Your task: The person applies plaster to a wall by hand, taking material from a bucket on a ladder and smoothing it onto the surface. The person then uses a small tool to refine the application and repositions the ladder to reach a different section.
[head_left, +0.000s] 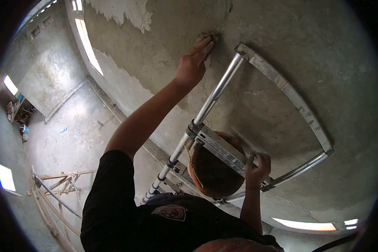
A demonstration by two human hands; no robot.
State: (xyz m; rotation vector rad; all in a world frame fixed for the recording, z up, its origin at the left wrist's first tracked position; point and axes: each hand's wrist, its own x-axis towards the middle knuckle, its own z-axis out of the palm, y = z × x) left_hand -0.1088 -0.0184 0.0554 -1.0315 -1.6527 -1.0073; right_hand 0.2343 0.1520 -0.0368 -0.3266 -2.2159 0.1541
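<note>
My left hand [194, 63] is raised to the grey plastered wall [168, 63], fingers bent around a small dark greyish lump [212, 38] pressed on the surface. What the lump is, I cannot make out. My right hand [257, 169] is closed over the right part of a flat metal rung of the telescopic ladder [218, 94], which leans on the wall. Behind that rung hangs a round orange-brown bucket [195, 172] with a dark inside. The ladder's curved top bar [287, 88] touches or nearly touches the wall above my right hand.
Far below on the left lies a concrete floor [75, 138]. A wooden trestle frame [59, 189] stands there, with a small blue item [64, 130] on the floor. Things lie piled on a shelf [19, 107] at the far left. Bright window openings [88, 46] cut the walls.
</note>
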